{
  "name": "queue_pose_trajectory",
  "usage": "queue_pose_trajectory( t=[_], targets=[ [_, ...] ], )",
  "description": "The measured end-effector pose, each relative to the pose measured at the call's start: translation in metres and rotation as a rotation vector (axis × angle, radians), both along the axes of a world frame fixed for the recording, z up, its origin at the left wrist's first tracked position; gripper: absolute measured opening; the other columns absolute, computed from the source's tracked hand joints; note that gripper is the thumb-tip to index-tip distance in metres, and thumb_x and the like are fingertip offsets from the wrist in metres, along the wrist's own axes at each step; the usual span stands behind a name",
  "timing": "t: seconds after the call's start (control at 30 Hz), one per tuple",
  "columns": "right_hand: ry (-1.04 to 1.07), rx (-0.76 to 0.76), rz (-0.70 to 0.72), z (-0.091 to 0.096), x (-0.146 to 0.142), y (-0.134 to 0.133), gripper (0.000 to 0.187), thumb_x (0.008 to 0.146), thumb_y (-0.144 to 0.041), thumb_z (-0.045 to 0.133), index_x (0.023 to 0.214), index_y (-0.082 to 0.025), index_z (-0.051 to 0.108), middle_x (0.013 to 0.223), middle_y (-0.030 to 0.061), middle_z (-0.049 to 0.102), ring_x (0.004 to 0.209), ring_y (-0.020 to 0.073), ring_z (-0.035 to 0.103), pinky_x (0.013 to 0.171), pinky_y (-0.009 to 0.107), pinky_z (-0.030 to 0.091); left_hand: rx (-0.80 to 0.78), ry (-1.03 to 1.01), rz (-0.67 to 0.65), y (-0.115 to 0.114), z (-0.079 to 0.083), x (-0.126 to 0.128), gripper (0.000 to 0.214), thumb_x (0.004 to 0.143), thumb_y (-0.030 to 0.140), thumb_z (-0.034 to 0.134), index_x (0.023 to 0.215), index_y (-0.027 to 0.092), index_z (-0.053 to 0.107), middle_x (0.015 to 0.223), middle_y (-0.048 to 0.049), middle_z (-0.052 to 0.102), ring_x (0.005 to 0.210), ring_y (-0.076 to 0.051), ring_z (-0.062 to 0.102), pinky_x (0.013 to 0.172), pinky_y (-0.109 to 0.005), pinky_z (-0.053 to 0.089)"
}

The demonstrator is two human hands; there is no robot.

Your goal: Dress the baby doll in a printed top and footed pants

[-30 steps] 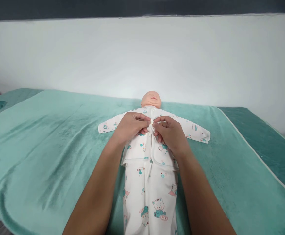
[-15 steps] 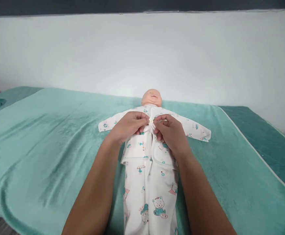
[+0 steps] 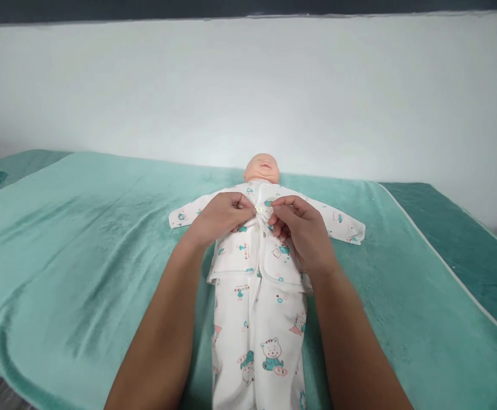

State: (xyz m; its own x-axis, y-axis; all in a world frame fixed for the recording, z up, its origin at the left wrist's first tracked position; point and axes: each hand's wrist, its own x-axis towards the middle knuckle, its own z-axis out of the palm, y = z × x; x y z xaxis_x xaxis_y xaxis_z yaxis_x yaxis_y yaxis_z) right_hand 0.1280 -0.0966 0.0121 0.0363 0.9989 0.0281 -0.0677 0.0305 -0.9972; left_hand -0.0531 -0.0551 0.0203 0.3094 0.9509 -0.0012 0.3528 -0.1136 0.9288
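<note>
A baby doll (image 3: 262,167) lies on its back, dressed in a white printed baby jacket (image 3: 276,263) and matching trousers (image 3: 259,330). My left hand (image 3: 227,213) pinches the jacket's front edge just left of a small pale button (image 3: 259,210); its fingertips partly hide the cloth they hold. To the button's right, my right hand (image 3: 302,228) hovers close over the chest with thumb and forefinger slightly apart and the other fingers curled. Below the button, the jacket's two front edges lie next to each other.
A light green plush blanket (image 3: 81,228) covers the surface under the doll, with creases on the left. Darker green cloth (image 3: 453,239) runs along the right side. A white wall (image 3: 248,85) rises behind the doll's head.
My right hand's fingertips have moved slightly right, off the cloth beside the button. The jacket front lies flatter, while my left hand keeps its pinch. The view has shifted slightly.
</note>
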Motion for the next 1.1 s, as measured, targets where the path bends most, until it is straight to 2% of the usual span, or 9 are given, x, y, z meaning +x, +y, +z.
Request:
queue_pose_trajectory(
  t=[0.1, 0.2, 0.3, 0.4, 0.5, 0.63, 0.8, 0.97, 1.1],
  targets=[
    [-0.295, -0.01, 0.088, 0.01, 0.005, -0.011, 0.032, 0.086, -0.049, 0.065, 0.071, -0.021, 0.056, 0.059, -0.0027, 0.061, 0.052, 0.0103, 0.052, 0.05, 0.024, 0.039, -0.037, -0.001, -0.081, -0.001, 0.004, -0.008, 0.015, 0.078, 0.033, 0.069, 0.079, 0.018, 0.069, 0.061, 0.0022, 0.055, 0.056, -0.009, 0.045, 0.052, -0.023, 0.033],
    [-0.673, -0.005, 0.14, 0.02, 0.004, -0.025, 0.044, 0.082, -0.058, 0.069, 0.063, -0.021, 0.053, 0.057, -0.0027, 0.058, 0.052, 0.0106, 0.047, 0.05, 0.026, 0.033, -0.056, 0.033, -0.23, -0.005, 0.01, -0.014, 0.024, 0.082, 0.042, 0.069, 0.084, 0.019, 0.074, 0.075, -0.0014, 0.064, 0.063, -0.01, 0.051, 0.057, -0.024, 0.039],
    [-0.97, 0.009, 0.092, 0.024, -0.006, -0.033, 0.039, 0.081, -0.046, 0.071, 0.06, -0.021, 0.049, 0.054, -0.0032, 0.053, 0.05, 0.0106, 0.039, 0.049, 0.029, 0.025, -0.047, 0.063, -0.334, -0.008, 0.013, -0.015, 0.025, 0.083, 0.044, 0.07, 0.089, 0.02, 0.075, 0.086, -0.0029, 0.069, 0.074, -0.013, 0.057, 0.062, -0.025, 0.044],
    [-1.102, 0.038, 0.069, 0.023, -0.011, -0.033, 0.034, 0.085, -0.031, 0.062, 0.058, -0.022, 0.043, 0.052, -0.0028, 0.049, 0.05, 0.0111, 0.035, 0.05, 0.03, 0.022, 0.015, 0.106, -0.334, -0.011, 0.011, -0.011, 0.019, 0.082, 0.039, 0.071, 0.087, 0.02, 0.074, 0.078, -0.0004, 0.065, 0.073, -0.012, 0.055, 0.061, -0.024, 0.041],
    [-0.984, 0.028, 0.144, 0.022, -0.005, -0.03, 0.033, 0.087, -0.03, 0.059, 0.059, -0.021, 0.043, 0.053, -0.0032, 0.052, 0.05, 0.0104, 0.04, 0.05, 0.028, 0.025, 0.05, 0.128, -0.314, -0.012, 0.009, -0.01, 0.016, 0.082, 0.034, 0.07, 0.08, 0.019, 0.07, 0.07, 0.0024, 0.058, 0.065, -0.01, 0.049, 0.056, -0.022, 0.036],
    [-0.547, -0.08, 0.354, 0.018, 0.011, -0.023, 0.036, 0.091, -0.043, 0.061, 0.066, -0.021, 0.048, 0.056, -0.0031, 0.059, 0.049, 0.01, 0.052, 0.048, 0.024, 0.034, 0.017, 0.076, -0.359, -0.011, 0.009, -0.014, 0.018, 0.084, 0.036, 0.07, 0.08, 0.018, 0.067, 0.064, 0.0043, 0.052, 0.059, -0.008, 0.044, 0.052, -0.021, 0.032],
    [-0.128, -0.004, 0.365, 0.007, 0.017, -0.014, 0.036, 0.092, -0.042, 0.063, 0.065, -0.02, 0.053, 0.045, -0.0071, 0.049, 0.038, 0.0065, 0.043, 0.041, 0.021, 0.03, -0.069, -0.072, -0.403, -0.011, 0.008, -0.015, 0.02, 0.085, 0.036, 0.072, 0.085, 0.017, 0.067, 0.069, -0.0003, 0.067, 0.063, -0.01, 0.059, 0.056, -0.021, 0.044],
    [-0.053, 0.012, 0.355, 0.006, 0.008, -0.015, 0.032, 0.092, -0.039, 0.065, 0.067, -0.019, 0.059, 0.05, -0.0058, 0.054, 0.038, 0.0057, 0.046, 0.039, 0.02, 0.028, -0.112, -0.276, -0.393, -0.01, 0.003, -0.01, 0.022, 0.085, 0.034, 0.075, 0.084, 0.015, 0.066, 0.07, -0.0029, 0.071, 0.064, -0.011, 0.065, 0.061, -0.023, 0.053],
    [-0.086, 0.001, 0.317, 0.009, 0.004, -0.016, 0.04, 0.094, -0.042, 0.063, 0.062, -0.018, 0.057, 0.051, -0.0042, 0.056, 0.039, 0.0052, 0.046, 0.039, 0.02, 0.027, -0.118, -0.316, -0.374, -0.008, 0.0, -0.01, 0.023, 0.083, 0.034, 0.078, 0.082, 0.014, 0.065, 0.067, -0.0019, 0.07, 0.061, -0.01, 0.065, 0.06, -0.023, 0.054]
  ],
)
